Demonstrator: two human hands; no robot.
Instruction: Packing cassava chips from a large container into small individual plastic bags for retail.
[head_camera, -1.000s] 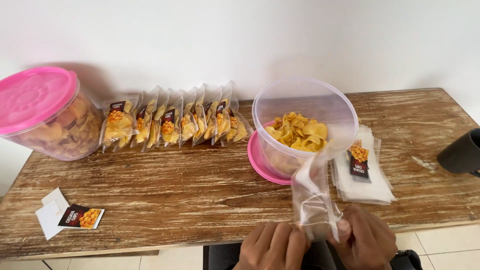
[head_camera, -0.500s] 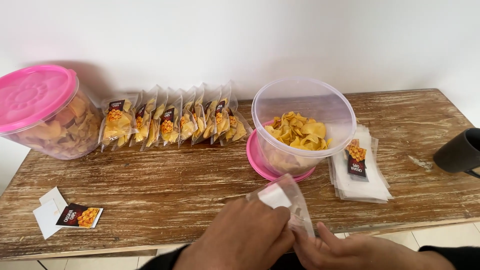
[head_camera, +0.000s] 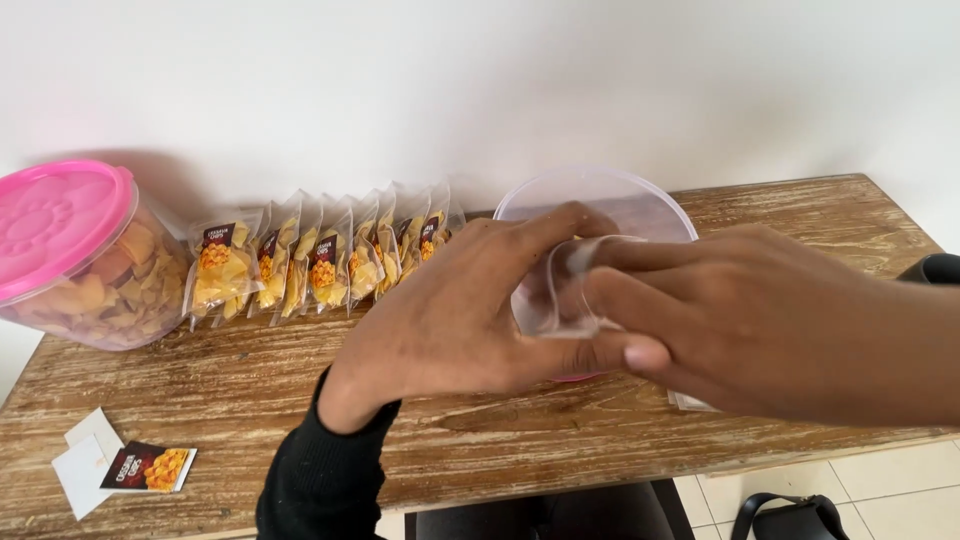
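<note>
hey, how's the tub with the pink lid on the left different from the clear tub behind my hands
The tub with the pink lid is closed, while the clear tub behind the left hand and right hand stands open with no lid on top. The lidded tub sits in full view at the table's left end; the open tub is largely hidden by the hands. Both are round, see-through plastic tubs on the wooden table.

The weathered wooden table (head_camera: 200, 400) is brown with pale, whitish streaks along its grain. At the table's far left stands a clear round plastic tub with a bright pink lid (head_camera: 60, 215), golden-yellow chips showing through its wall. Beside that tub, a row of clear chip packets (head_camera: 320, 260) shows yellow contents and dark labels with orange pictures. Near the table's front left corner lie small white cards (head_camera: 85, 465), one dark with an orange-yellow picture. The sleeve (head_camera: 320, 480) is black.
</note>
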